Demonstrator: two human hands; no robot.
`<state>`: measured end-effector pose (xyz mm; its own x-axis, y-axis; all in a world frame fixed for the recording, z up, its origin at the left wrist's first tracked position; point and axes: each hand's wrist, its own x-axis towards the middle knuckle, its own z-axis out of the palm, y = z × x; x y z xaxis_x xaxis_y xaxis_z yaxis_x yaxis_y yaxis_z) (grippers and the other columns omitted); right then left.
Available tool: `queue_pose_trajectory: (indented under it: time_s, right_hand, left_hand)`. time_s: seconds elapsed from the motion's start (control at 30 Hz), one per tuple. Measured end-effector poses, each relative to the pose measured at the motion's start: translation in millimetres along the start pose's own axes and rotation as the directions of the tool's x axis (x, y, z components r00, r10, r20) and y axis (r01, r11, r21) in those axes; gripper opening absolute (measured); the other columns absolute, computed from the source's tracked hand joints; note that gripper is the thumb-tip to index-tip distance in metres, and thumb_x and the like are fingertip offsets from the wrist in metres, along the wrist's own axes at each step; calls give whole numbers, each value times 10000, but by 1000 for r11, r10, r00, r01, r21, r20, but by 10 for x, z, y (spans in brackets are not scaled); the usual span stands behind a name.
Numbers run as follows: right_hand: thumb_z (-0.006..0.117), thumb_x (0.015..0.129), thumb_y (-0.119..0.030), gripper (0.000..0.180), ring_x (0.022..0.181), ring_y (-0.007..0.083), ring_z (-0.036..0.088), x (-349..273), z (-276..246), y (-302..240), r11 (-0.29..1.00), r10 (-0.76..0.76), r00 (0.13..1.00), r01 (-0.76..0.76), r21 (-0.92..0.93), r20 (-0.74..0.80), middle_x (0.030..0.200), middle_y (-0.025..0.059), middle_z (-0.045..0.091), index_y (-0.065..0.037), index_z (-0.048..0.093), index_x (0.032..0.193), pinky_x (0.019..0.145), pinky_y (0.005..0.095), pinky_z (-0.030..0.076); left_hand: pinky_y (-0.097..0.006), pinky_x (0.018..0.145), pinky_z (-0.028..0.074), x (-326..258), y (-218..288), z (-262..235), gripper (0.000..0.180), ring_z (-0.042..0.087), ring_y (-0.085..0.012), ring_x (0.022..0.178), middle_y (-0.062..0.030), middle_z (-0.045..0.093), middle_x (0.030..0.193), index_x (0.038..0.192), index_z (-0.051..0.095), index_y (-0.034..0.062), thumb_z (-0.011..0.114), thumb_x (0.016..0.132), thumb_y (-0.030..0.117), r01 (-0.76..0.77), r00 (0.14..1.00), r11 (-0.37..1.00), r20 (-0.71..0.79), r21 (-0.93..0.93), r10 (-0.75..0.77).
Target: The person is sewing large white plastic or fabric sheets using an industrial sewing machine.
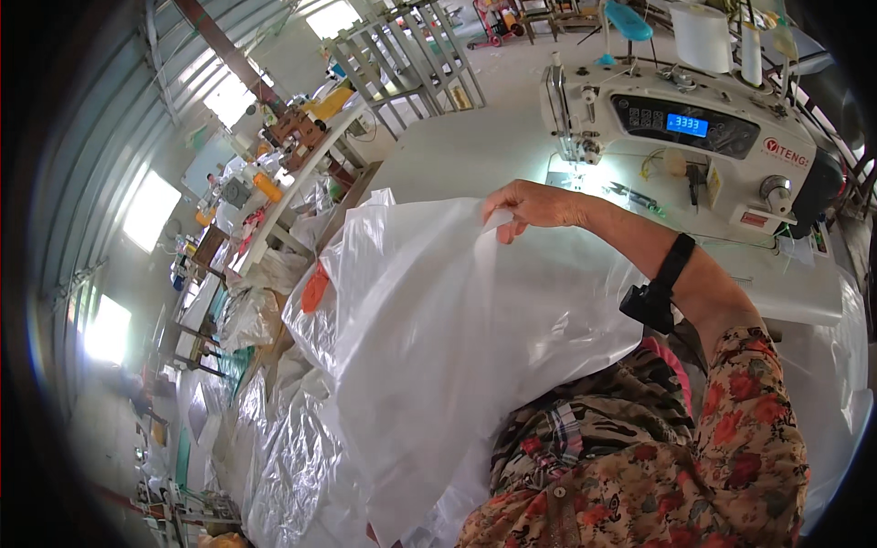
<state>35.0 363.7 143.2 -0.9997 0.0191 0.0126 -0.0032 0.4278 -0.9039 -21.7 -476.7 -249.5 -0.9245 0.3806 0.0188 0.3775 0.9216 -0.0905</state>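
Note:
A large white translucent plastic sheet (429, 347) spreads from the pale sewing table down over my lap. My right hand (532, 205) is closed on a fold at its upper edge, thumb and fingers pinching it just left of the machine's needle area. Light from the sewing machine (676, 128) falls on the table beside that hand. My left hand does not show; the sheet covers the area where it could be. A small orange piece (314, 287) lies against the sheet's left border; its kind is unclear.
Small black-handled snips (635, 197) lie on the machine bed. A thread cone (702, 36) stands behind the machine head. Shiny plastic sheeting (292, 457) piles up at the lower left. Farther left is a cluttered workbench (301, 169), with a grey slatted rack (402, 64) behind.

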Motion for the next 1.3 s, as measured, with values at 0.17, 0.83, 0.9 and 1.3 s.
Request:
queue_pose_trajectory:
  time_s: [0.17,0.83,0.9,1.3]
  right_hand:
    - [446,934,-49,231,835,173,668,116,145,409,999,33,999,-34,-17,-4,876,80,702,-26,626,1077,735,316,517]
    - [447,770,120,281,800,206,601,-864,-33,724,963,-196,764,32,-268,-614,847,97,656,-18,626,938,773,303,480]
    - [447,771,120,292,849,248,627,-1001,-27,804,928,-235,765,-7,-372,-600,889,125,668,-11,631,956,804,330,492]
    - [528,877,27,213,798,228,653,-1380,-116,928,890,-170,564,-263,-371,-808,820,120,631,-13,611,1069,703,358,527]
  left_hand:
    - [-444,934,495,-324,-268,-343,622,604,-287,1106,-107,633,1227,1270,587,117,766,761,427,19,961,998,275,67,-37]
    - [-456,884,483,2726,6305,-4172,286,580,-437,1078,-242,535,1306,1212,536,-47,506,935,14,-828,450,-4,-668,-561,593]
    - [-456,877,483,2852,6667,-4017,276,584,-433,1067,-241,541,1293,1201,537,-45,516,934,21,-814,428,-64,-670,-578,606]
    - [-392,927,489,3024,6927,-3530,314,588,-322,1145,-151,617,1255,1081,664,-4,743,821,154,-821,408,-6,-593,-571,695]
